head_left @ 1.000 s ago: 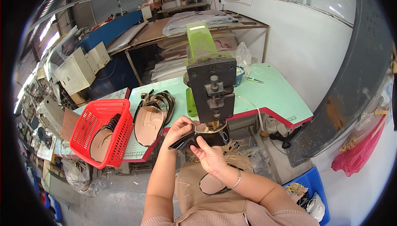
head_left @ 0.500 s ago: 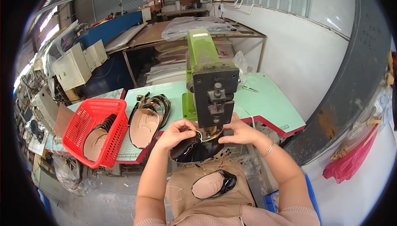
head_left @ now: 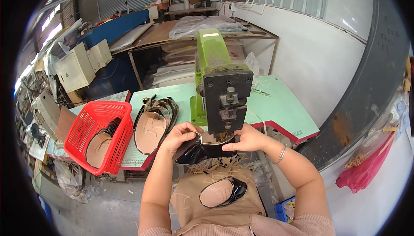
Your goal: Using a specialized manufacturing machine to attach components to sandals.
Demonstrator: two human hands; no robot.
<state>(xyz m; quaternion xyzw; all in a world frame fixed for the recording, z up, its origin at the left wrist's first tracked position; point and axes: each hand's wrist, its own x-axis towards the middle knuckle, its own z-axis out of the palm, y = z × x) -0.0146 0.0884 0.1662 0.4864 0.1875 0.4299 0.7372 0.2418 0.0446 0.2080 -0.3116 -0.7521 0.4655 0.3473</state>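
Note:
A glossy black shoe upper (head_left: pixel 193 151) with a pale inner edge is held up under the black head (head_left: pixel 228 100) of a green machine (head_left: pixel 212 50). My left hand (head_left: pixel 183 136) pinches its left edge between thumb and fingers. On the other side my right hand (head_left: pixel 246 138) grips the same upper, thumb on the front, fingers hidden behind. The upper's top rim meets the machine's working tip, and the contact point is partly covered. Across my lap, on a brown apron (head_left: pixel 185 201), lies another black upper with a tan lining (head_left: pixel 222 193).
Left of the machine, several tan-lined black uppers (head_left: pixel 151 134) are stacked on the pale green table (head_left: pixel 284 102). A red plastic basket (head_left: pixel 124 126) beside them holds more. Thin offcut strips (head_left: pixel 215 171) hang below the machine. A blue bin (head_left: pixel 281 212) stands low at the right.
The shoe upper has been turned and raised a little, showing more of its glossy side and its pale rim. My right hand has shifted slightly lower and to the left.

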